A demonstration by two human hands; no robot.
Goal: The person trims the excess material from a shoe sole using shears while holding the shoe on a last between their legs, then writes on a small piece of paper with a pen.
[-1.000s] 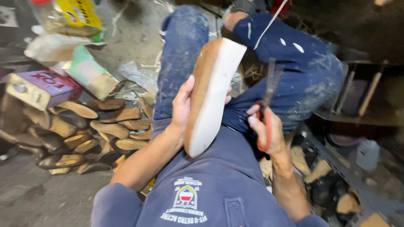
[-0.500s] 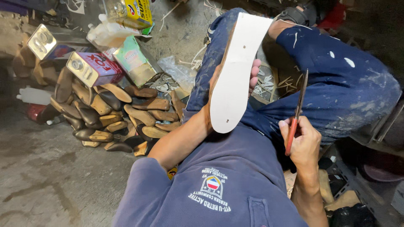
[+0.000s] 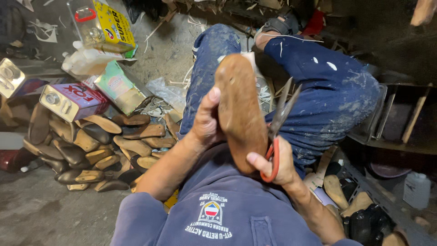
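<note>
I sit with my legs in blue paint-flecked trousers stretched out ahead. My left hand (image 3: 207,119) grips a long brown shoe sole (image 3: 240,111) by its left edge, holding it upright over my lap with the brown face toward me. My right hand (image 3: 273,164) is closed on red-handled scissors (image 3: 277,127), whose blades point up along the sole's right edge. The right thumb touches the sole's lower end.
A pile of brown shoe soles (image 3: 100,146) lies on the floor to my left. Behind it stand metal tins (image 3: 73,100), a yellow can (image 3: 107,23) and a green carton (image 3: 118,86). More soles (image 3: 337,191) and a white bottle (image 3: 416,189) sit at right by a dark shelf (image 3: 400,118).
The sole has turned from its white face to its brown face and dropped lower over my lap. The scissors have come in against its right edge.
</note>
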